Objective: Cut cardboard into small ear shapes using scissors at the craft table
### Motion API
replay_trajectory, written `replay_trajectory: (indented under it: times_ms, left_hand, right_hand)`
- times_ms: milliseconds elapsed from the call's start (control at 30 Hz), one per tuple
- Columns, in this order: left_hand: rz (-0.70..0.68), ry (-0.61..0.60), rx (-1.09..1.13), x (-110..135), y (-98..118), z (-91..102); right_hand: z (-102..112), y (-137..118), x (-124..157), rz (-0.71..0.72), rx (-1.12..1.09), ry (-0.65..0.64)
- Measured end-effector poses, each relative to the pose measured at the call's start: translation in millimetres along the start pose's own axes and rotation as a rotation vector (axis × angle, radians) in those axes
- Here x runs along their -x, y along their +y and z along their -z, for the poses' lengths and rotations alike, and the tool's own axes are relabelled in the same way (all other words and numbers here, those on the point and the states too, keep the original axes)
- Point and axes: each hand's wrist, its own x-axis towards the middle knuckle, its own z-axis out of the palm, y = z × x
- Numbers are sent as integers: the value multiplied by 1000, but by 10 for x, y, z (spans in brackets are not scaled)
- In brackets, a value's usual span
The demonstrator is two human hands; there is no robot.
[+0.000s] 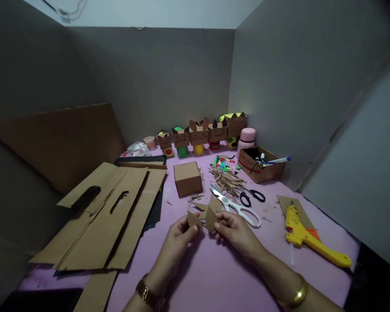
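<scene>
Low over the pink table top (214,273), my left hand (177,238) pinches a small leaf-shaped cardboard piece (194,220) between thumb and fingers. Beside it, my right hand (235,232) pinches a second leaf-shaped cardboard piece (211,218). The two pieces stand upright, close together, nearly touching. Just beyond the hands stands a small closed cardboard box (187,178), and loose cardboard cutouts (201,206) lie between it and the hands.
White-handled scissors (236,206) and black-handled scissors (251,197) lie right of the hands beside a heap of cardboard strips (227,180). A yellow glue gun (307,236) lies far right. Flat cardboard sheets (107,212) cover the left. Cardboard figures (198,136) line the back wall, near a box of pens (260,164).
</scene>
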Motion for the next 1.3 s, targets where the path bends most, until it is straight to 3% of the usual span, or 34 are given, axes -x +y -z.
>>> replay_trajectory:
  times_ms: [267,567,1300]
  left_hand:
    - [-114,-53,-354,-25,-35,4]
    - [-131,-80,-536,-32,-80,43]
    - [-118,-72,-598,-10,-63,-2]
  right_hand:
    - [51,-7,9,112,304,50]
    - [141,-67,14,135,681,79]
    - [161,14,0,94,670,10]
